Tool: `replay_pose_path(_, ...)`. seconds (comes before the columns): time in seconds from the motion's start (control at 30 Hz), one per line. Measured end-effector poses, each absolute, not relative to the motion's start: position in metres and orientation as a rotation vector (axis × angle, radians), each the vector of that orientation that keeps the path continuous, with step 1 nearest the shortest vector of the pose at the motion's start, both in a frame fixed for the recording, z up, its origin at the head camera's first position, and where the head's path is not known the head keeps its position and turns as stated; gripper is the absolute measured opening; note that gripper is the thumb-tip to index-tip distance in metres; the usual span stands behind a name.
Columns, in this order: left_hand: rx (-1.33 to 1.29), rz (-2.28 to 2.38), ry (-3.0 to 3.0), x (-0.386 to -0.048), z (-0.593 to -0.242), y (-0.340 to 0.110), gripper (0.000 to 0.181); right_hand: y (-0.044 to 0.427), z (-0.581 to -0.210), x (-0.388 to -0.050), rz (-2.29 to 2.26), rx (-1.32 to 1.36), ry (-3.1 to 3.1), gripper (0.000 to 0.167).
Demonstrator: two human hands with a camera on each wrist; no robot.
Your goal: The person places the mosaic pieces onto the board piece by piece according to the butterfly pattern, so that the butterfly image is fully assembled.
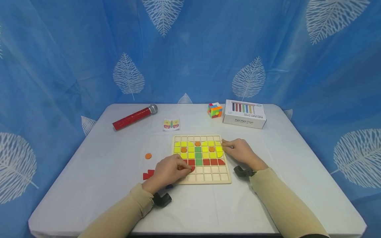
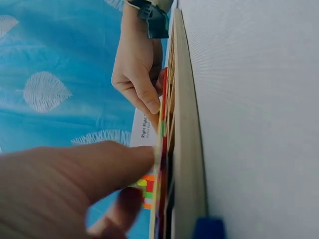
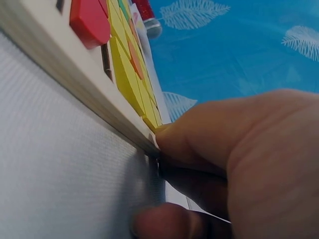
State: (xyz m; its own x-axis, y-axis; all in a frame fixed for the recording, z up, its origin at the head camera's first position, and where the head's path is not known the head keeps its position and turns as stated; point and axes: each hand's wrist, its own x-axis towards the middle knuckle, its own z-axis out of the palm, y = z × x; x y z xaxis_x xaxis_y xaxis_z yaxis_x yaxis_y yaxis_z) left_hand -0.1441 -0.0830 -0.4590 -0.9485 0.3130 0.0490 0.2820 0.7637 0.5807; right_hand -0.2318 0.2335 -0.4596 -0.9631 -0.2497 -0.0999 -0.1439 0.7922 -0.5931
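Observation:
A wooden grid board [image 1: 221, 178] lies on the table, with yellow, orange, green and red tiles in its cells. My left hand [image 1: 168, 170] is over the board's lower left part, pinching a red tile with a rounded edge [image 1: 193, 169] at a cell below the red row. In the left wrist view the thumb [image 2: 117, 162] is at the tiles, and the tile's far side is hidden. My right hand [image 1: 241, 152] holds the board's right edge near the upper corner, thumb on top beside a yellow tile [image 3: 127, 82].
Left of the board lie an orange disc [image 1: 148, 156] and loose red tiles [image 1: 146, 176]. Behind it are a small pattern card [image 1: 171, 124], a red microphone [image 1: 132, 119], a puzzle cube [image 1: 215, 110] and a white box [image 1: 244, 114]. Blue leaf-print cloth [image 1: 190, 49] hangs behind the table.

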Motion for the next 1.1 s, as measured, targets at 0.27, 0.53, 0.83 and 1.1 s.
replay_pose_path(0.27, 0.176, 1.153, 2.971, -0.154, -0.446, -0.114, 0.010, 0.236, -0.459, -0.232, -0.919, -0.301, 2.794, 0.043)
replay_pose_path(0.53, 0.699, 0.853, 2.689, -0.140, -0.444, -0.136, 0.015, 0.237, -0.459, -0.233, -0.918, -0.314, 2.795, 0.043)
replay_pose_path(0.83, 0.615, 0.603, 2.778, -0.127, -0.441, -0.144, 0.029, 0.237, -0.462, -0.232, -0.908, -0.287, 2.795, 0.045)
replay_pose_path(1.1, 0.591, 0.631, 2.772, -0.132, -0.440, -0.151, 0.021, 0.236, -0.461, -0.233, -0.920, -0.313, 2.793, 0.043)
